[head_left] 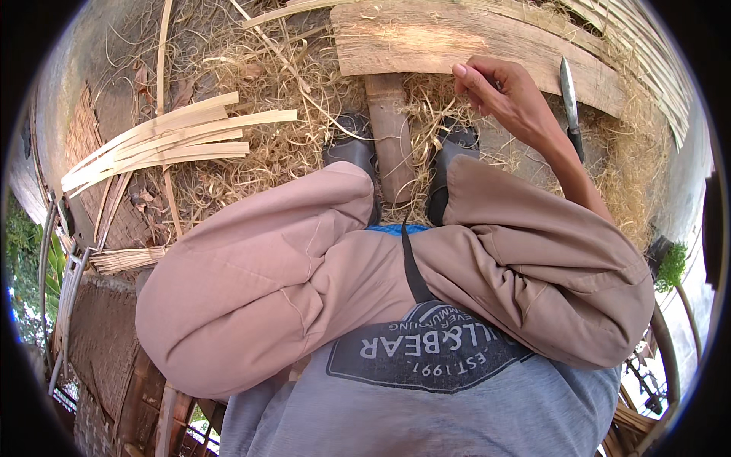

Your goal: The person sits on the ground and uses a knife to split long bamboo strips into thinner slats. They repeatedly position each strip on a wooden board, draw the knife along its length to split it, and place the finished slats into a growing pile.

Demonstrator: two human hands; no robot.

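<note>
My right hand (504, 93) hovers at or against the near edge of a broad wooden board (426, 42); whether it touches cannot be told. Its fingers are curled in with the thumb laid alongside, and anything inside them is hidden. To the right of that hand lies a knife (569, 95), pointed blade away from me and dark handle toward me, its blade over the board's edge. My left hand does not show. Between my dark shoes a brown wooden piece, perhaps bamboo (389, 137), runs toward the board.
A stack of pale split strips (179, 141) lies at the left. Curly shavings (263, 91) cover much of the ground. Long thin slats (640, 57) fan out at the far right. My bent knees (251, 274) fill the near middle.
</note>
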